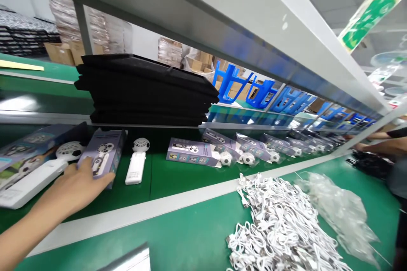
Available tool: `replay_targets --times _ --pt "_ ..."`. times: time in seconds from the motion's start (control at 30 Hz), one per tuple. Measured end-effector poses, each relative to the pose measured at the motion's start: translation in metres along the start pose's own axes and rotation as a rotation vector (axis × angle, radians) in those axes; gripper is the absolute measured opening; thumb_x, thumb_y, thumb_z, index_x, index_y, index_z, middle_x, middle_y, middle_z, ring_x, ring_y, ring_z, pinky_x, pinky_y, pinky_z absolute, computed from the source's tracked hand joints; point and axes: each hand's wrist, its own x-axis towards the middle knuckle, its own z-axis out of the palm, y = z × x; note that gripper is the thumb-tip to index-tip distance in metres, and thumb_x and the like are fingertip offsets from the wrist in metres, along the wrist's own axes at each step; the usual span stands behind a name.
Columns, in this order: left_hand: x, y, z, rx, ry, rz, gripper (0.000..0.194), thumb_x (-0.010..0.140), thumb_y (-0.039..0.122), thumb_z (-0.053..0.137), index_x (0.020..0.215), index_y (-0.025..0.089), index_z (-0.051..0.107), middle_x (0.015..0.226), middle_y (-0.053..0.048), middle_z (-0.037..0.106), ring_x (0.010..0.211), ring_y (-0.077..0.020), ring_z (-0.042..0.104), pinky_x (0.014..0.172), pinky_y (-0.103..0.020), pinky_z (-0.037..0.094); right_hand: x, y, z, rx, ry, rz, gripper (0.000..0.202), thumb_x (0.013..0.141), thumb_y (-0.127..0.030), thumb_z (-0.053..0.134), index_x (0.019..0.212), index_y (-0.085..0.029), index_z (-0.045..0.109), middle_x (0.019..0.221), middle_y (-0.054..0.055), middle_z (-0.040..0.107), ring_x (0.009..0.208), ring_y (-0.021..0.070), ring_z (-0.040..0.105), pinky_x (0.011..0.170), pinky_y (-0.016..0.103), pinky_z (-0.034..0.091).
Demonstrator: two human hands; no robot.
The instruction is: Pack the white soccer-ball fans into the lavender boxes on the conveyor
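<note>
My left hand (81, 184) reaches in from the lower left, its fingers and thumb spanning the near end of a purple printed box (103, 152) on the green belt. Just right of that box lies a white handheld fan (136, 165) with a round football-patterned head. Another white fan (34, 182) of this kind lies left of my hand, partly behind my wrist and beside a larger printed box (32, 144). Further right along the belt is a purple box (192, 152) lying flat. My right hand is out of view.
White USB cables (280, 228) are heaped on the near green table, beside a clear plastic bag (343, 211). More boxes with fans line the belt. Black trays (149, 89) are stacked behind it. A grey beam (203, 12) crosses overhead. Another person's arm (378, 148) is at right.
</note>
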Motion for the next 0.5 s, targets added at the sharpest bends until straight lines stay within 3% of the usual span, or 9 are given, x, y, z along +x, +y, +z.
replay_targets --times 0.1,0.2,0.27,0.37,0.5 --pt "-0.012 0.013 -0.004 0.016 -0.014 0.048 0.083 0.088 0.071 0.022 0.135 0.003 0.032 0.121 -0.03 0.046 0.105 -0.0464 0.056 0.077 -0.048 0.049 -0.012 -0.002 -0.015 0.023 0.003 -0.02 0.02 0.061 -0.061 0.068 0.076 -0.047 0.072 0.052 -0.013 0.056 0.042 0.0172 0.056 0.039 0.024 0.038" --pt "-0.019 0.021 0.0 0.037 0.003 0.093 0.075 0.089 0.062 0.027 0.13 0.0 0.036 0.115 -0.029 0.047 0.104 -0.0449 0.056 0.081 -0.049 0.048 -0.035 -0.005 -0.024 0.024 0.014 -0.031 0.025 0.065 -0.059 0.065 0.083 -0.045 0.074 0.051 -0.01 0.057 0.039 0.0161 0.052 0.036 0.023 0.034" --pt "-0.02 0.025 0.004 0.056 0.026 0.084 0.072 0.086 0.06 0.033 0.127 0.001 0.039 0.113 -0.026 0.048 0.104 -0.0437 0.055 0.082 -0.049 0.048 -0.044 -0.006 -0.018 0.003 0.026 -0.036 0.028 0.07 -0.059 0.062 0.089 -0.043 0.074 0.057 -0.008 0.06 0.043 0.0173 0.054 0.036 0.024 0.033" --pt "-0.02 0.027 0.009 0.084 0.07 0.082 0.075 0.082 0.062 0.039 0.131 0.004 0.038 0.113 -0.024 0.048 0.108 -0.0442 0.052 0.083 -0.049 0.048 -0.034 -0.008 -0.003 -0.037 0.033 -0.05 0.024 0.074 -0.059 0.065 0.091 -0.044 0.074 0.068 -0.006 0.065 0.053 0.0208 0.06 0.039 0.028 0.038" --pt "-0.022 0.028 0.003 -0.051 0.137 0.054 0.079 0.084 0.062 0.04 0.141 0.009 0.029 0.124 -0.023 0.047 0.114 -0.0409 0.052 0.089 -0.048 0.048 -0.013 -0.01 0.015 -0.221 0.122 -0.09 0.028 0.084 -0.053 0.069 0.099 -0.029 0.073 0.083 0.003 0.069 0.071 0.0232 0.064 0.053 0.032 0.052"
